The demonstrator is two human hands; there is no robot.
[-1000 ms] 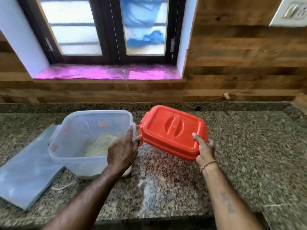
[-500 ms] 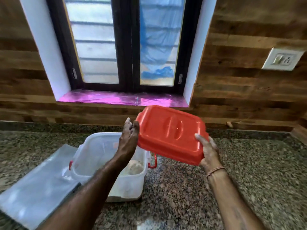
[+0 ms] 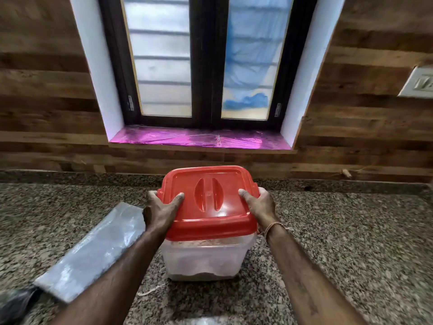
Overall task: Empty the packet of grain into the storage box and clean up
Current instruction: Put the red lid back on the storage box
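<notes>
A clear plastic storage box (image 3: 203,259) stands on the granite counter (image 3: 339,242) with pale grain dimly visible inside. A red lid (image 3: 207,202) lies on top of the box. My left hand (image 3: 159,211) grips the lid's left edge, thumb on top and fingers curled down its side. At the lid's right edge my right hand (image 3: 260,205) holds it the same way. The empty, flattened clear packet (image 3: 93,252) lies on the counter to the left of the box, beside my left forearm.
A wood-panelled wall with a window and a pink foil-covered sill (image 3: 199,139) rises behind the counter. A wall socket (image 3: 419,83) sits at the far right. A thin whitish strip (image 3: 148,292) lies in front of the box.
The red lid went from being held tilted in the air to the right of the open box to sitting on top of it. My left hand moved from the box rim onto the lid.
</notes>
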